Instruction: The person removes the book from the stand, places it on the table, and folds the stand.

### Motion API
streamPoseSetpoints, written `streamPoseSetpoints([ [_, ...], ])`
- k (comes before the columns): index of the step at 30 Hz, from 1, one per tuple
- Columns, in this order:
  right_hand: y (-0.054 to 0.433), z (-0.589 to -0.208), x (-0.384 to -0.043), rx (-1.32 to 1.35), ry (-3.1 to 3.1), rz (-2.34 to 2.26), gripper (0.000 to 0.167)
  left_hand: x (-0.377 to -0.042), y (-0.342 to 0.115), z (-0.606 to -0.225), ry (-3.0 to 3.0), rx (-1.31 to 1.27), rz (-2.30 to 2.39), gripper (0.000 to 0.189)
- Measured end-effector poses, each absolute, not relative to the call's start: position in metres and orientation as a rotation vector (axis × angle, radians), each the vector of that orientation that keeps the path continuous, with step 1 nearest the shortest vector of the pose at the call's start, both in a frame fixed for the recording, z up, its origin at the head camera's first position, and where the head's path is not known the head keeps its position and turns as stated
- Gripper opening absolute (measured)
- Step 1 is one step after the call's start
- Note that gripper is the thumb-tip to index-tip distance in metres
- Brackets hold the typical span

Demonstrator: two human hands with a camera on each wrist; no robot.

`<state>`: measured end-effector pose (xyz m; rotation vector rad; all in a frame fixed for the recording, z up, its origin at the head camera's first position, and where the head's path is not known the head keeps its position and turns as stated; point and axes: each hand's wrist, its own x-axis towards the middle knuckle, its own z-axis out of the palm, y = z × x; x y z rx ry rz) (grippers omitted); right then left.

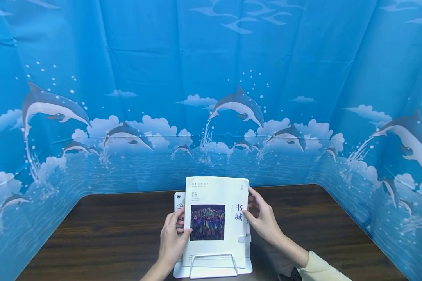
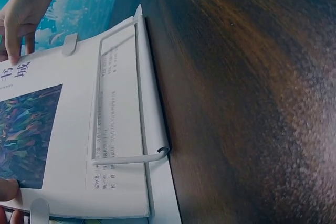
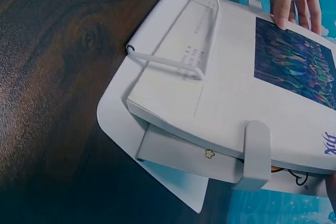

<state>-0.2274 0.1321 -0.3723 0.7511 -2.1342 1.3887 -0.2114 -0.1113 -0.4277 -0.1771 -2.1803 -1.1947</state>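
Note:
A white paperback book point(image 1: 212, 248) with a dark colourful picture leans upright on a white book stand point(image 1: 179, 196). My left hand point(image 1: 171, 239) grips the book's left edge, its thumb on the cover beside the picture. On the opposite edge my right hand point(image 1: 263, 218) holds the book, thumb on the cover near the large characters and fingers behind. A white wire bar point(image 2: 126, 159) crosses the front of the book's lower part. One page clip point(image 3: 257, 148) reaches over the right edge; another clip point(image 2: 40, 212) sits at the left edge. Most fingers are hidden behind the book and stand.
Under the stand is a dark wood-grain table point(image 1: 109, 234). A blue curtain point(image 1: 147, 78) printed with dolphins closes off the back and both sides. Near the right sleeve point(image 1: 320, 267), a small black object point(image 1: 290, 275) shows at the bottom edge.

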Motion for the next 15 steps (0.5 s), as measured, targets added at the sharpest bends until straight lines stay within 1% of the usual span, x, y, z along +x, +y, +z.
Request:
streamPoseSetpoints([
  [8,0.1308,-0.3809,-0.226,0.719,-2.064,1.428,0.06,-0.2118,-0.11,-0.4287,-2.181,-0.206,-1.147,0.062],
  [15,0.1278,-0.3813,-0.2267,0.697,-2.058,1.43,0.061,-0.2115,-0.1106,-0.4279,-2.17,-0.224,-1.153,0.062],
])
